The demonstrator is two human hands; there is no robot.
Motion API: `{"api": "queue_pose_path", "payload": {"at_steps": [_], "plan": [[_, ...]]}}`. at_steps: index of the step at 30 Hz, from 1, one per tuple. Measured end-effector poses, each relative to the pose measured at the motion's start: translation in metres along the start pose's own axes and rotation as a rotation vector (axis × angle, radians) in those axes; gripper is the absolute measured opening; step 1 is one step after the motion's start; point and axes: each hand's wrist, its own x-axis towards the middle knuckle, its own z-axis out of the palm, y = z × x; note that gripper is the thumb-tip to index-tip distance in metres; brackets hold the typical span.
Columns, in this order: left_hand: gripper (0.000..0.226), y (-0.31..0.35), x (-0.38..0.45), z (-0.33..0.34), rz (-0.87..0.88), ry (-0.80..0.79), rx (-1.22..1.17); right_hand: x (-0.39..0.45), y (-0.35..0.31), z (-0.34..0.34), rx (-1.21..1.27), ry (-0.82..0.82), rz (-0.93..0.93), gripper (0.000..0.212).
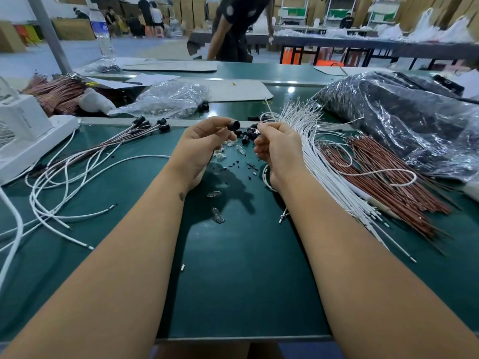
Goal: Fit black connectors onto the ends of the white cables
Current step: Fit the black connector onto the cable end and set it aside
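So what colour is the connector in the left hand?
Black connector, pinched by the left hand; head view.

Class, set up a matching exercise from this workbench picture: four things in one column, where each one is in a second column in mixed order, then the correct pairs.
Things:
1. black connector
2. water bottle
3. bundle of brown wires
4. finished cables with black ends

Places:
A. far left, standing upright on the table
B. pinched in the left hand
C. lying left of the hands
D. lying right of the right hand

Pairs: 1-B, 2-A, 3-D, 4-C
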Motion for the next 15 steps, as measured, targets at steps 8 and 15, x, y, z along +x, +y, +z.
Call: {"api": "queue_pose_path", "payload": {"at_steps": [8,15], "plan": [[0.033,0.0092,-0.0050,-0.0026,-0.001,-0.037,-0.203,0.0011,0.0010,0.0031,-0.047,-0.021,-0.006,0.014],[0.026,0.0068,-0.0039,-0.0025,-0.019,-0.055,-0.213,0.0015,0.0019,0.0035,-0.086,-0.023,-0.013,0.013]]}}
